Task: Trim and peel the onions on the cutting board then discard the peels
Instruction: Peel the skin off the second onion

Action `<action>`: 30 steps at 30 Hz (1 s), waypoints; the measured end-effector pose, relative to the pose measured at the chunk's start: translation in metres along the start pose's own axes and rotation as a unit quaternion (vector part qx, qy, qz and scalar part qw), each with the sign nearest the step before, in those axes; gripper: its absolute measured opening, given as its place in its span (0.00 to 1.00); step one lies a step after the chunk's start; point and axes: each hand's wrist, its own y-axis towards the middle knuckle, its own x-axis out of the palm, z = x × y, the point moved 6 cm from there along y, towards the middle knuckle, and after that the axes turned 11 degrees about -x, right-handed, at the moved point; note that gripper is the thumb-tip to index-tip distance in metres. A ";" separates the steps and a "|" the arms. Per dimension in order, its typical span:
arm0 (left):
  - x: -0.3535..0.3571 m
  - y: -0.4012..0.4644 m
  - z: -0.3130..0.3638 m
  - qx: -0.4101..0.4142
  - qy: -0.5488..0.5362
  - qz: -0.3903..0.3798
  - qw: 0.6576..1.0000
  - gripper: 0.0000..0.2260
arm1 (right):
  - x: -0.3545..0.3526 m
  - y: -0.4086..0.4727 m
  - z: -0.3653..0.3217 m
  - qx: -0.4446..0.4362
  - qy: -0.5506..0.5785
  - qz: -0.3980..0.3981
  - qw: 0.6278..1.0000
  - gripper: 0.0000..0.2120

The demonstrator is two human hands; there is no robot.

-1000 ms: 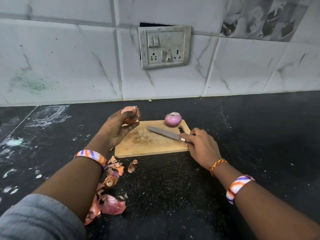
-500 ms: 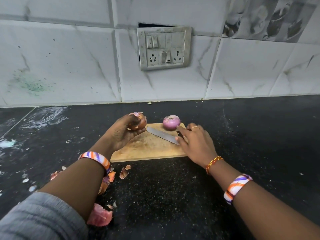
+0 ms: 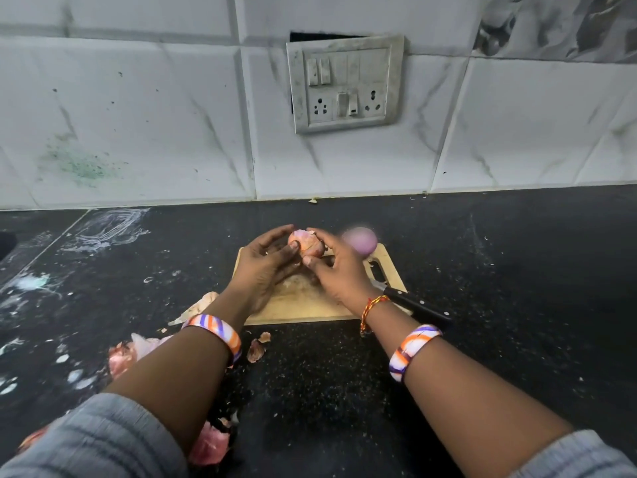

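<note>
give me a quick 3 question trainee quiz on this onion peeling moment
1. True or false: the knife is in the right hand.
2. Which onion is peeled? A. the held onion B. the purple onion on the board
3. Fill in: the loose peels lie on the ______.

Key:
1. False; it lies at the board's right edge, and both the right and left hand grip the held onion.
2. B
3. counter
</note>
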 end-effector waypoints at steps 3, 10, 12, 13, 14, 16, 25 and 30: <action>0.000 0.001 -0.001 0.022 0.024 0.025 0.999 0.09 | 0.003 -0.003 0.004 -0.001 0.023 0.015 1.000 0.24; 0.001 0.002 -0.003 0.052 0.052 0.019 0.997 0.08 | 0.004 -0.005 0.009 0.020 0.064 0.022 0.998 0.22; 0.000 0.001 -0.003 0.058 0.060 0.013 0.996 0.08 | 0.005 -0.005 0.009 0.025 0.070 0.019 0.997 0.20; 0.000 0.000 -0.003 0.060 0.061 0.015 0.996 0.08 | 0.005 -0.005 0.009 0.030 0.078 0.020 0.996 0.19; 0.000 0.000 -0.002 0.062 0.058 0.020 0.996 0.08 | 0.004 -0.006 0.009 0.035 0.089 0.021 0.995 0.19; -0.001 -0.002 0.000 0.066 0.043 0.038 0.996 0.09 | 0.004 -0.006 0.011 0.046 0.123 0.019 0.991 0.18; -0.003 -0.003 -0.002 0.055 0.023 0.088 0.994 0.08 | 0.001 -0.009 0.012 0.071 0.172 0.033 0.982 0.13; -0.007 0.000 -0.005 0.042 0.032 0.142 0.988 0.09 | 0.002 -0.010 0.013 0.096 0.187 0.055 0.976 0.09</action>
